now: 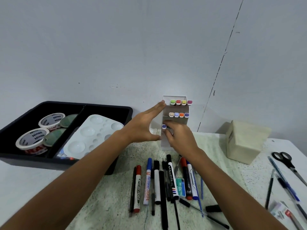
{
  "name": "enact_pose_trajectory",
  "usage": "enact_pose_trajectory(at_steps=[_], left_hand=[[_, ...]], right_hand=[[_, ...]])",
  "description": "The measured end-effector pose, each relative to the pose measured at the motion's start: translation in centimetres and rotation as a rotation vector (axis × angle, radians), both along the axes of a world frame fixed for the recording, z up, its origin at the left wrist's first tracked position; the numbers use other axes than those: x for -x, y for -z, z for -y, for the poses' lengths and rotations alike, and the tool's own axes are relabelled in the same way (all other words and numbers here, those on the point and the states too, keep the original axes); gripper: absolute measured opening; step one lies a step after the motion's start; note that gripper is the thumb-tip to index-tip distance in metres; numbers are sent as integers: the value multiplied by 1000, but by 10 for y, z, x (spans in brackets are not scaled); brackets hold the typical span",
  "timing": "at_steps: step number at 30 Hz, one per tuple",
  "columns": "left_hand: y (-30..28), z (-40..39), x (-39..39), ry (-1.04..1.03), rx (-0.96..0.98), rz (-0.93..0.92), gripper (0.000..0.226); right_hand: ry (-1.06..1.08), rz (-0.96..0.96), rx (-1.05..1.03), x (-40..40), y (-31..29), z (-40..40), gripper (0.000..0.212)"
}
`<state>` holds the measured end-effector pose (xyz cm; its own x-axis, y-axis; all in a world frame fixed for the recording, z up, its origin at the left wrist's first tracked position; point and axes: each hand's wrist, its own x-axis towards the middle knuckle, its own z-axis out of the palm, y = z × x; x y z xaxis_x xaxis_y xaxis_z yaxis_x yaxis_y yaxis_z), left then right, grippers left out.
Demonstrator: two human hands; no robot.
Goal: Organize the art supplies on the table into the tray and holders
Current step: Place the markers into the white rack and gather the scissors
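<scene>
Head view: left hand (142, 126) is bracing the white holder (166, 141) with straight fingers — right hand (180, 138) is pinching a purple-capped marker (164, 126) at the holder's lowest tier, on the table (232, 163).

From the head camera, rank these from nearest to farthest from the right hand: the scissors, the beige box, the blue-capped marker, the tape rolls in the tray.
1. blue-capped marker: at the right hand's fingertips, in the holder's bottom row.
2. beige box: to its right.
3. scissors: far right, beyond the box.
4. tape rolls: far left, in the black tray.
</scene>
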<state>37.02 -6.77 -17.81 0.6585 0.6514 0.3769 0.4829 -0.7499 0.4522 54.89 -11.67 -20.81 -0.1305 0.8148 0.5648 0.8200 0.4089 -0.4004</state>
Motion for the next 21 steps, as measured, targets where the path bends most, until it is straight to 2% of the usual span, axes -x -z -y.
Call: enact_pose_trajectory(at_steps=[4, 7, 10, 14, 17, 19, 21], left_hand=[[3, 3, -5, 1, 6, 73, 103], [9, 7, -10, -13, 84, 179, 96], [20, 12, -20, -70, 215, 354, 90], [37, 13, -31, -227, 512, 596, 74], [45, 13, -33, -256, 603, 649, 53], [45, 18, -36, -260, 647, 714, 38], [46, 22, -41, -257, 690, 784, 34]], right_hand=[[-14, -9, -123, -5, 1, 9, 23], [5, -108, -298, -13, 5, 15, 23], [49, -248, -375, -20, 9, 21, 15], [182, -580, -225, -25, 17, 22, 31], [194, -733, -7, -29, 22, 14, 47], [138, -834, 114, -28, 25, 11, 50], [73, -905, 142, -25, 29, 12, 42]])
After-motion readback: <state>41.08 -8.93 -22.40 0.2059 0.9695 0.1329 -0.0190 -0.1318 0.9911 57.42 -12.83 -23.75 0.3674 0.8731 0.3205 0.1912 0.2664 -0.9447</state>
